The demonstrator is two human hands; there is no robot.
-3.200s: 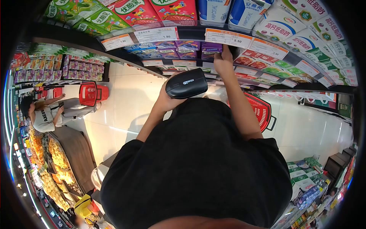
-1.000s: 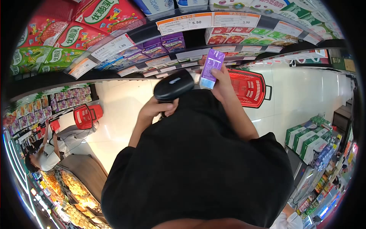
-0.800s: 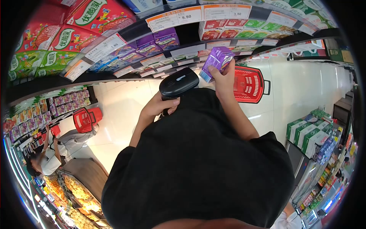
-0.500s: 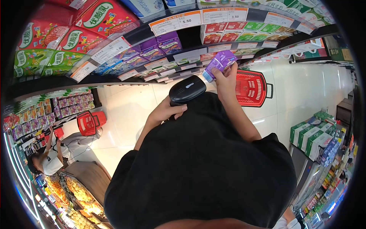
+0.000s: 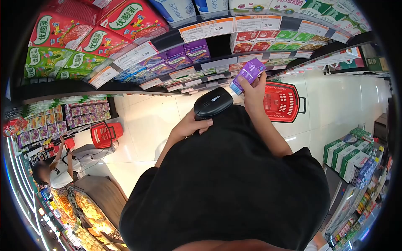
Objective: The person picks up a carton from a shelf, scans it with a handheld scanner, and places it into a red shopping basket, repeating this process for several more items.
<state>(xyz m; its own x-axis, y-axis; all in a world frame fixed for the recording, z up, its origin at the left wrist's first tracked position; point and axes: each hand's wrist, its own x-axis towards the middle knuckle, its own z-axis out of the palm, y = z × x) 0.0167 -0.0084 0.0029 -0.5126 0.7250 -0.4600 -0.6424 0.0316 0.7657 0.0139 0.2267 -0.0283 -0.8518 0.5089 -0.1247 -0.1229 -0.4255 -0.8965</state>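
My left hand (image 5: 187, 127) is closed round the handle of a black barcode scanner (image 5: 214, 103), whose broad head points up and to the right. Just right of the scanner, my right hand (image 5: 256, 95) grips a small purple drink carton (image 5: 250, 72), tilted, with its lower left end close to the scanner's front. Carton and scanner do not touch. Similar purple cartons (image 5: 180, 57) stand on the shelf beyond, beside a dark gap in the row. The scanner's handle is hidden by my fingers.
Shelves with price labels (image 5: 207, 29) and red drink packs (image 5: 125, 21) curve across the top. A red shopping basket (image 5: 279, 102) is on the floor at right, another red basket (image 5: 100, 134) at left near a person (image 5: 63, 171). Green-and-white boxes (image 5: 349, 157) are stacked at right.
The view has shifted slightly, so the shelves and baskets appear farther right and a little lower. Both hands keep their holds; the carton and scanner stay about the same distance apart.
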